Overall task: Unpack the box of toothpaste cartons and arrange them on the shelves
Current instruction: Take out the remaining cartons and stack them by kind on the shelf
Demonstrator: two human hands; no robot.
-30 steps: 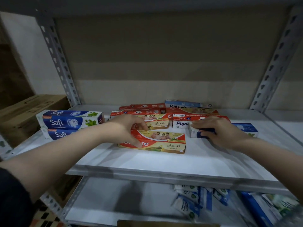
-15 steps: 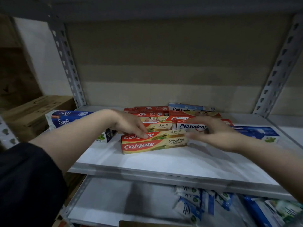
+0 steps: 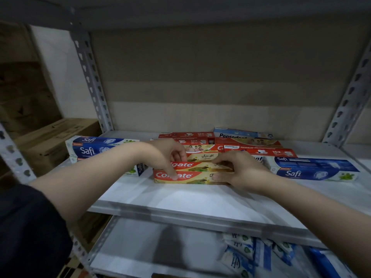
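A red and yellow Colgate carton (image 3: 192,176) stands lengthwise near the front of the white shelf (image 3: 180,199). My left hand (image 3: 164,155) grips its left part, thumb on the front face and fingers over the top. My right hand (image 3: 241,169) pinches its right end the same way. Directly behind it lies another Colgate carton (image 3: 202,152), with red Pepsodent cartons (image 3: 259,151) and a blue-topped Pepsodent carton (image 3: 239,134) further back. Blue Safi cartons are stacked at the left (image 3: 90,149), and one Safi carton (image 3: 313,169) lies at the right.
Perforated grey uprights (image 3: 90,77) (image 3: 349,97) frame the bay, with another shelf overhead. A brown cardboard box (image 3: 54,141) stands left of the rack. The lower shelf (image 3: 140,247) holds several blue and white sachets (image 3: 251,253).
The Colgate carton has turned from lying flat onto its long narrow side. My right hand left the Pepsodent carton and took hold of the Colgate carton's right end.
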